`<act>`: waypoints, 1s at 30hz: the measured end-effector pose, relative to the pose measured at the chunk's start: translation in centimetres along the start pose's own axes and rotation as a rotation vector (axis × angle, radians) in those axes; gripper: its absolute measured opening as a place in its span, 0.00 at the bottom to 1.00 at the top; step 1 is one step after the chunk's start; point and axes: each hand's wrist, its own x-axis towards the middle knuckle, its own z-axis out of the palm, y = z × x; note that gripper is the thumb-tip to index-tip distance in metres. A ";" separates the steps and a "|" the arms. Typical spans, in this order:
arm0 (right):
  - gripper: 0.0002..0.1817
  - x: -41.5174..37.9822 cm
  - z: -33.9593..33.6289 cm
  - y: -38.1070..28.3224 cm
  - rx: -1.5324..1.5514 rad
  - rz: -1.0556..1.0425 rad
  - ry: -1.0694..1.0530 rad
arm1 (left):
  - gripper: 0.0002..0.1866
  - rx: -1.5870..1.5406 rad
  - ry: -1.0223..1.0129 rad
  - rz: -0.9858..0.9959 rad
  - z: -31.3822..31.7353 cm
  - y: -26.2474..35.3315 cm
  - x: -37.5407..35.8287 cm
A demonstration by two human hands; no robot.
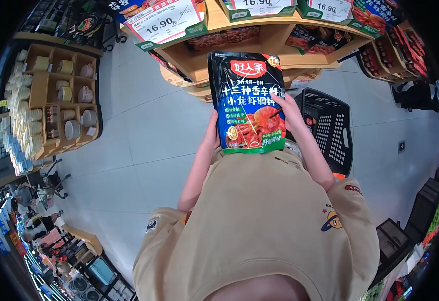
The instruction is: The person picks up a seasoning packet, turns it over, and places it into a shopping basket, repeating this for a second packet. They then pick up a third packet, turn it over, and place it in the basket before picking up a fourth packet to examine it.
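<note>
I hold a dark blue seasoning packet [248, 100] upright in front of my chest, its face with a red logo, white characters and a crayfish picture turned toward me. My left hand [211, 134] grips its left edge near the bottom. My right hand [288, 111] grips its right edge, fingers curled over the front. Both forearms rise from my tan shirt.
A wooden display shelf [259, 37] with price tags reading 16.90 and more packets stands just ahead. A black plastic shopping basket [330, 128] sits on the tiled floor [144, 135] to my right. A wooden rack of bowls and cups [64, 95] stands to the left.
</note>
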 end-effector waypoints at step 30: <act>0.43 -6.8 1.7 1.0 -1.024 -0.262 0.409 | 0.15 0.283 0.021 -0.029 6.0 -2.3 2.5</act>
